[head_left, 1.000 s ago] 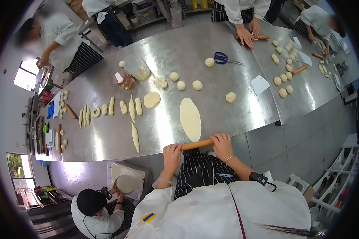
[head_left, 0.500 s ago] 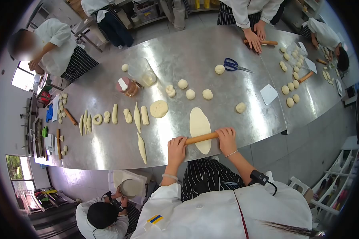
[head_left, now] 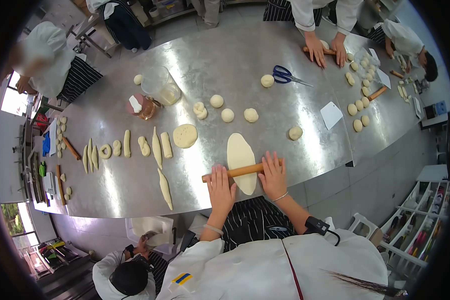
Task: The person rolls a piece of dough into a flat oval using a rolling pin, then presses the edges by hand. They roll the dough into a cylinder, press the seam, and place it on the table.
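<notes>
A wooden rolling pin (head_left: 242,171) lies across a long, flat oval of dough (head_left: 241,150) on the steel table. My left hand (head_left: 221,189) rests on the pin's left end, its fingers stretched forward over the wood. On the right end, my right hand (head_left: 273,177) also lies flat with straight fingers. The dough shows above and below the pin, between my hands. To the left are a round flat dough disc (head_left: 185,136) and a pointed dough strip (head_left: 165,190). A dough ball (head_left: 295,132) sits to the right.
Scissors (head_left: 283,75), a white scraper (head_left: 331,115), a clear plastic container (head_left: 162,87) and a jar (head_left: 144,106) stand or lie on the steel table (head_left: 210,60). Shaped dough pieces line the left side. Several people in white work around it; one rolls dough across the table.
My fingers have gone from curled round the rolling pin to stretched flat over it. The pin has moved slightly relative to the dough. The view has shifted, and the co-worker's hands opposite have spread apart.
</notes>
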{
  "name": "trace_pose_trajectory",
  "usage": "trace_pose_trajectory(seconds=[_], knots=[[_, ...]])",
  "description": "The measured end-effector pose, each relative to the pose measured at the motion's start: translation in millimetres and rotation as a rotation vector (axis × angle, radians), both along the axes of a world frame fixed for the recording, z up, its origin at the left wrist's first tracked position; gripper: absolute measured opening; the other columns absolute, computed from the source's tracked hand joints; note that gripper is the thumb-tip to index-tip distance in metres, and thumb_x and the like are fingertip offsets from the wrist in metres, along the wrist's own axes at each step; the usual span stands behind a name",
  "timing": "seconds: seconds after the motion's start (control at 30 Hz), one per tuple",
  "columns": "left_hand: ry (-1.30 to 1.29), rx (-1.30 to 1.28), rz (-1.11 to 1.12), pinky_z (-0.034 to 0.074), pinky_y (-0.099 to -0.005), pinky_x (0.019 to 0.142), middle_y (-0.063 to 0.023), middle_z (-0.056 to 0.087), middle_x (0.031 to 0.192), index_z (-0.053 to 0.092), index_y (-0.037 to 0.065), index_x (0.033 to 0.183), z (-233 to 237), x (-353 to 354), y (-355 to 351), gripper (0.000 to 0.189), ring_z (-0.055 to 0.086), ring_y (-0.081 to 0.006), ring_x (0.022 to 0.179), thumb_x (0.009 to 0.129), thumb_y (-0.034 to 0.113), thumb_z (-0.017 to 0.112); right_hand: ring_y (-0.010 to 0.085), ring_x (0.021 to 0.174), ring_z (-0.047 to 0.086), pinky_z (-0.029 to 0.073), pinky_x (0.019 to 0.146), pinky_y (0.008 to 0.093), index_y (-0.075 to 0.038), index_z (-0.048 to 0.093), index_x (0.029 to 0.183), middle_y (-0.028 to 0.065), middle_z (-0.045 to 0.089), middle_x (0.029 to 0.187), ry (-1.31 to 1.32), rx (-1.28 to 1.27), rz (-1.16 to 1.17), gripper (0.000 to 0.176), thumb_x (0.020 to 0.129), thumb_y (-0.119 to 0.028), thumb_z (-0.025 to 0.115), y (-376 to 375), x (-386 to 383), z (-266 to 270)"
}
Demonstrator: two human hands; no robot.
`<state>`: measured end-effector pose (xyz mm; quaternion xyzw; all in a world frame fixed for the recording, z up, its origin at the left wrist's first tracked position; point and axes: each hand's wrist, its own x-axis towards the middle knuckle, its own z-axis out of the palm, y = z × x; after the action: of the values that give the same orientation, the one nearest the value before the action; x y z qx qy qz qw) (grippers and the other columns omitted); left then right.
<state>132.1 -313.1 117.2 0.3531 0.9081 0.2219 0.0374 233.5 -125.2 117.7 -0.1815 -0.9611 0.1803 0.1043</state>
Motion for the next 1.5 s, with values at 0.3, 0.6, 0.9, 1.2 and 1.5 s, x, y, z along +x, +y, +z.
trace_pose_trajectory(seconds=[0.3, 0.6, 0.9, 1.2, 1.5], knots=[[0.013, -0.123, 0.015, 0.011, -0.0577, 0.116, -0.0115, 0.032, 0.154, 0.035, 0.003, 0.147, -3, -36, 28, 0.078, 0.021, -0.0350, 0.146, 0.085, 0.042, 0.062, 0.0349, 0.144, 0.023, 0.015, 0.112, 0.0634, -0.009, 0.039, 0.146, 0.0088, 0.030, 0.156, -0.181, 0.010, -0.038, 0.078, 0.082, -0.045, 0.066, 11, -38, 0], [0.194, -0.140, 0.096, 0.008, -0.0625, 0.114, -0.0094, 0.035, 0.153, 0.044, 0.012, 0.144, 0, -85, 65, 0.072, 0.018, -0.0372, 0.146, 0.086, 0.053, 0.057, 0.0376, 0.144, 0.021, 0.014, 0.112, 0.0641, -0.019, 0.040, 0.147, 0.0027, 0.030, 0.157, -0.117, 0.141, -0.054, 0.069, 0.086, -0.043, 0.062, 39, -97, -6], [0.183, -0.110, 0.116, 0.006, -0.0599, 0.115, -0.0108, 0.027, 0.158, 0.041, 0.011, 0.147, 0, -136, 91, 0.064, 0.014, -0.0368, 0.147, 0.090, 0.038, 0.054, 0.0385, 0.145, 0.020, 0.012, 0.113, 0.0638, -0.019, 0.040, 0.147, 0.0034, 0.028, 0.158, -0.031, 0.133, -0.061, 0.065, 0.089, -0.040, 0.060, 66, -150, -4], [0.396, -0.060, 0.125, 0.015, -0.0563, 0.113, -0.0140, 0.031, 0.154, 0.039, 0.011, 0.146, -10, -175, 111, 0.063, 0.025, -0.0354, 0.142, 0.090, 0.031, 0.059, 0.0379, 0.145, 0.021, 0.016, 0.112, 0.0634, -0.021, 0.041, 0.146, 0.0039, 0.032, 0.156, 0.134, 0.234, -0.092, 0.066, 0.086, -0.040, 0.063, 91, -192, -19], [0.177, -0.077, 0.022, 0.011, -0.0577, 0.115, -0.0153, 0.027, 0.156, 0.035, 0.008, 0.148, -1, -160, 105, 0.075, 0.018, -0.0347, 0.147, 0.088, 0.046, 0.059, 0.0377, 0.147, 0.016, 0.014, 0.112, 0.0634, -0.020, 0.035, 0.149, 0.0065, 0.025, 0.159, 0.128, 0.174, -0.134, 0.074, 0.085, -0.041, 0.065, 81, -174, -12]])
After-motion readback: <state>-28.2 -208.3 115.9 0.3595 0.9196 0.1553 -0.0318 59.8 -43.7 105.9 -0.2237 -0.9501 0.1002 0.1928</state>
